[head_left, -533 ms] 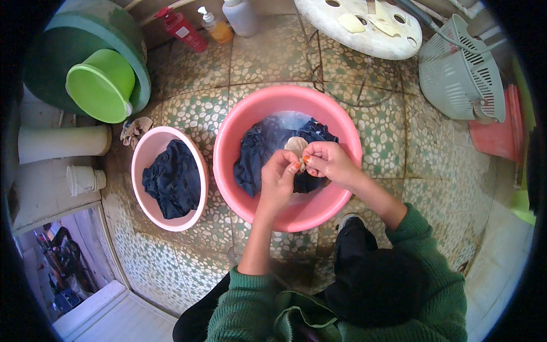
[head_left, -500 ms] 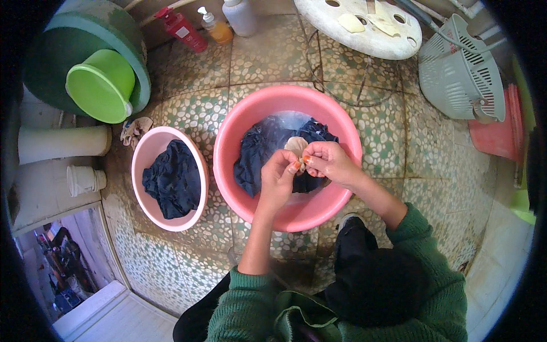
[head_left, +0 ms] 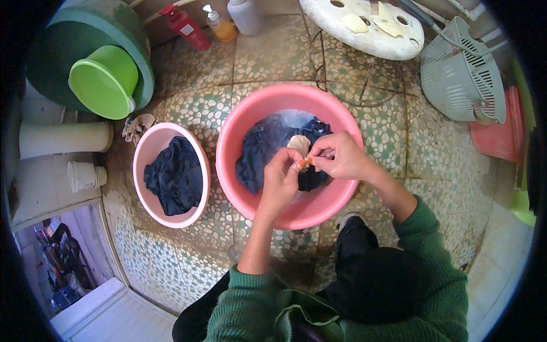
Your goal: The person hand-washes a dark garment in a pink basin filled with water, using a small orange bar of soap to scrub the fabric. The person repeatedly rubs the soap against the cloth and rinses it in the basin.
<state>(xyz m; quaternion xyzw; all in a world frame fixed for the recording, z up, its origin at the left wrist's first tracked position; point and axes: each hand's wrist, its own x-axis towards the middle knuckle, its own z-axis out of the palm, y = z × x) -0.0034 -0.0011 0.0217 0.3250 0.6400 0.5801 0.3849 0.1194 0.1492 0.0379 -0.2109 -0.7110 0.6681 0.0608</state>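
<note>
A large pink basin (head_left: 228, 191) stands on the floor in front of me, with dark blue wet clothes (head_left: 250, 159) lying in cloudy water. Over its middle, my left hand (head_left: 280, 178) and my right hand (head_left: 347, 159) meet, both closed in a fingertip pinch. Between them is a small beige cloth (head_left: 298, 143); its exact kind is hard to make out, since the fingers cover its lower part. To the left, a smaller pale pink basin (head_left: 138, 171) holds another dark blue garment (head_left: 174, 174).
A green bucket (head_left: 102, 82) rests in a big dark green tub (head_left: 51, 68) at far left. Red (head_left: 188, 28) and orange (head_left: 221, 27) pump bottles stand at the back. Far right are a white stool (head_left: 364, 40) and a grey basket (head_left: 450, 74). A crumpled cloth (head_left: 137, 126) lies by the small basin.
My right hand has risen slightly and turned, its knuckles now higher. Both hands keep pinching the beige cloth, and the whole view has shifted a little.
</note>
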